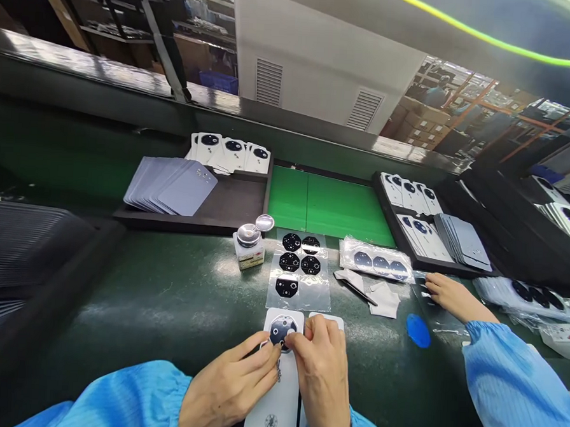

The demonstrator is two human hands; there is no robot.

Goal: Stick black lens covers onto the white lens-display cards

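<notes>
A white phone back panel (275,401) lies in front of me, with a shiny dark camera disc (280,328) at its top end. My left hand (231,386) is closed, its fingertips pinched at the disc's lower left edge. Against the lower right edge of that disc, my right hand (324,375) has its thumb and index finger pressed close together. The fingers hide part of the disc, so I cannot see exactly how it sits. Partly under my right hand is a second white panel (335,320). Beyond them lies a clear sheet (304,297) with several black octagonal stickers (287,287).
A dispenser bottle (249,247) with its lid up stands left of the sheet. To the right are black tweezers (357,289), white wipes (385,300), bagged discs (378,263) and a blue piece (418,331). Trays (217,226) hold panels. A co-worker's hand (457,298) reaches in from the right.
</notes>
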